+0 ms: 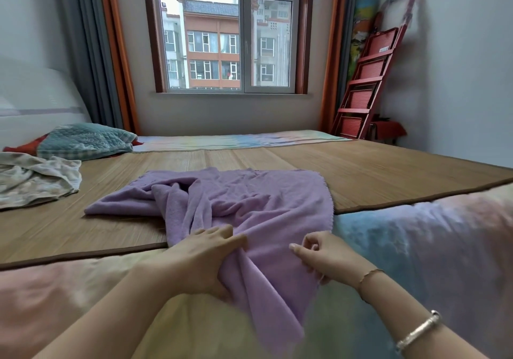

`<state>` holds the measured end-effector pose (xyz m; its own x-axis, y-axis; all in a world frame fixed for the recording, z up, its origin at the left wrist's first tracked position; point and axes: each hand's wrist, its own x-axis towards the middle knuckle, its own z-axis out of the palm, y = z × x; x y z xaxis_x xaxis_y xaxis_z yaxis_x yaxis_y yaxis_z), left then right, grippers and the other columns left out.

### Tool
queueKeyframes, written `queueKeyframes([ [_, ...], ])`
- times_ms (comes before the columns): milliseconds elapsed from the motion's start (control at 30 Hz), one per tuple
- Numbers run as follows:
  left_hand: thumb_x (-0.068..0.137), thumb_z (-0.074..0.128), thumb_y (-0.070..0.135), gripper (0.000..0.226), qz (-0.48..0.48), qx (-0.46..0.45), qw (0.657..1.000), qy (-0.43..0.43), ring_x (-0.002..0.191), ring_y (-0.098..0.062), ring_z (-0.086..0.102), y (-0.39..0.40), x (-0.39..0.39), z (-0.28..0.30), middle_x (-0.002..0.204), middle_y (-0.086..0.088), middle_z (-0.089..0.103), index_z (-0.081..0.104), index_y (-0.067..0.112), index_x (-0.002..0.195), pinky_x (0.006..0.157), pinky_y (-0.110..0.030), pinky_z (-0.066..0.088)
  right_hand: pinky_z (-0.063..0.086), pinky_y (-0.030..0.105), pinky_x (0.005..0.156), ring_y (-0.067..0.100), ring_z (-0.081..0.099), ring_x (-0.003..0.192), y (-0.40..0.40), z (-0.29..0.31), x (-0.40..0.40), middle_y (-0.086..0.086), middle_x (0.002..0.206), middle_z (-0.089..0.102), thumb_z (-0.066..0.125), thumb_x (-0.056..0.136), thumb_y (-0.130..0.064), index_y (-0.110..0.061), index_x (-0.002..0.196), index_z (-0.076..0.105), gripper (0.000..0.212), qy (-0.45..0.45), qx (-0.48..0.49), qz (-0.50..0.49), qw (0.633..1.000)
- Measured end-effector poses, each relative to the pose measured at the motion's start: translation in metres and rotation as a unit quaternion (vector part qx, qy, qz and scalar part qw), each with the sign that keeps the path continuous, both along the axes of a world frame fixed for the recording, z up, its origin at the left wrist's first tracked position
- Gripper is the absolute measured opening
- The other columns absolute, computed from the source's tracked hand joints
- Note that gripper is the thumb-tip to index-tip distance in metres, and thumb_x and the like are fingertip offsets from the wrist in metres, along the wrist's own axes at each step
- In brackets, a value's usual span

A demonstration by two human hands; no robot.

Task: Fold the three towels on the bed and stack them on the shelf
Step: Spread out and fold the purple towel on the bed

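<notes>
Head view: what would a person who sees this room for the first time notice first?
First, the purple towel, crumpled in the middle of the bamboo mat on the bed; the left hand grips its near part and the right hand is curled at its right edge. Next, the big window straight ahead, and a red ladder leaning in the right corner.

No legible text, only a small white label, too blurred to read, on the red folding rack [369, 81].
</notes>
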<state>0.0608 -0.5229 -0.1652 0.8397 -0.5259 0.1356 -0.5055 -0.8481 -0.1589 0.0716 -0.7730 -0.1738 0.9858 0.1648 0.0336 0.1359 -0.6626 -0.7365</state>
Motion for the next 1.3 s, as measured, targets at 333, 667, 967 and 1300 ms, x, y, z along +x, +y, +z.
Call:
queueKeyframes([
  [333,0.066,0.049,0.033,0.018,-0.099,-0.198,0.971,0.089,0.058,-0.006,0.041,-0.01,0.004,-0.001,0.058,0.001,0.05,0.051,0.017,0.07,0.06,-0.031,0.044,0.056,0.031,0.065,0.028,0.068,0.071,-0.014,-0.023,-0.005,0.016,0.087,0.07,0.021,0.082,-0.08,0.002,0.099,0.067,0.095,0.272,-0.125,0.018,0.954],
  [667,0.069,0.053,0.031,0.022,-0.078,-0.285,0.934,0.2,0.062,-0.004,0.039,-0.01,0.002,-0.006,0.063,0.007,0.041,0.048,0.01,0.068,0.059,-0.032,0.035,0.051,0.028,0.059,0.018,0.059,0.059,-0.018,-0.048,-0.017,0.007,0.07,0.065,0.054,0.091,-0.02,-0.01,0.086,0.064,0.015,0.307,0.257,-0.036,0.916],
  [967,0.069,0.058,0.051,0.042,-0.067,-0.548,0.822,0.14,0.067,-0.002,0.049,-0.021,0.009,0.003,0.066,0.006,0.056,0.071,0.013,0.079,0.061,-0.018,0.039,0.053,0.031,0.045,0.021,0.057,0.057,-0.014,-0.017,-0.025,0.015,0.092,0.061,0.058,0.09,-0.015,-0.009,0.114,0.043,0.029,0.137,0.391,-0.129,0.901],
  [1300,0.092,0.058,0.032,0.032,0.047,-0.69,0.717,0.09,0.081,-0.012,0.063,-0.03,0.019,0.008,0.083,-0.014,0.071,0.071,0.004,0.086,0.073,-0.023,0.05,0.054,0.034,0.062,0.014,0.064,0.058,-0.012,0.024,-0.045,0.004,0.067,0.065,0.04,0.097,-0.032,-0.011,0.08,0.061,0.035,0.024,0.435,0.013,0.9],
])
